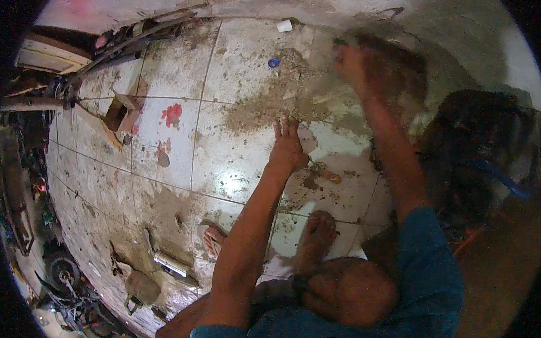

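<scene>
My left hand [287, 149]: fingers extended, nearer me than blue ring [273, 63] | right hand [351, 63]: blurred, right of ring, can't tell grip

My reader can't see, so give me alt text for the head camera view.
A person's left hand is at a dirt-smeared tiled floor, touching or just above it; the blurred right hand stretches out near the wall. A blue ring lies nearby.

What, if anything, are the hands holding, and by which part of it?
The left hand shows nothing held; the right hand is too blurred to tell whether it grips anything.
</scene>
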`<state>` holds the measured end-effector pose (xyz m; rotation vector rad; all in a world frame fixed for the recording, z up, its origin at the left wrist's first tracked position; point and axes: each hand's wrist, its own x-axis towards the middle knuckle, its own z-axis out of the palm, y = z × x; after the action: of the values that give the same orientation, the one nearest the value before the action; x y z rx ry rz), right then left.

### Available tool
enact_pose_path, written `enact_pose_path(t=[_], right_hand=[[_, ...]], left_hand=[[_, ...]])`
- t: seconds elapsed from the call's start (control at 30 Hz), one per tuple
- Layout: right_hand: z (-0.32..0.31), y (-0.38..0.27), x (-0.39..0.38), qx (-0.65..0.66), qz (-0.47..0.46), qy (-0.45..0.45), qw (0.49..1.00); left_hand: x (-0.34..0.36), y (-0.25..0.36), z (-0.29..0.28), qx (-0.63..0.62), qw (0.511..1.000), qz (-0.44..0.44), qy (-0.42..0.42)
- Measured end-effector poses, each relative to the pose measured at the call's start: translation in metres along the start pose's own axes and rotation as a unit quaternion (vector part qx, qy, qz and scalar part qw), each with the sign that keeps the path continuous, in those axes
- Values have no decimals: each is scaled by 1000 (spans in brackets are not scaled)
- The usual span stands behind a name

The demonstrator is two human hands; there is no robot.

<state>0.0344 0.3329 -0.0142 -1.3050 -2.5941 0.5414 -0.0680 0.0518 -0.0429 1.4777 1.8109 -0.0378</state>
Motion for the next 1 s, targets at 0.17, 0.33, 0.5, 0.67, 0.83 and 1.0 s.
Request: enact_pose_path(t=[0.17,0.33,0.5,0.67,0.83,1.0], right_hand=[[3,-41,-34,125,15,-71,990],[42,61,-41,-55,28,80,995],[29,0,-70,85,19,-14,996],[28,-4,-72,-142,68,4,988],[20,-27,-97,136,44,59,988],[19,-17,-73,-46,-33,50,997]], left_hand=[[-5,-14,6,31,999,6,39],[2,7,5,12,1000,0,8],[-8,-7,6,0,1000,-4,26],[9,-12,16,-13,1000,6,24],[2,-20,26,52,997,-32,41],[-1,5,-6,-45,998,-43,2]])
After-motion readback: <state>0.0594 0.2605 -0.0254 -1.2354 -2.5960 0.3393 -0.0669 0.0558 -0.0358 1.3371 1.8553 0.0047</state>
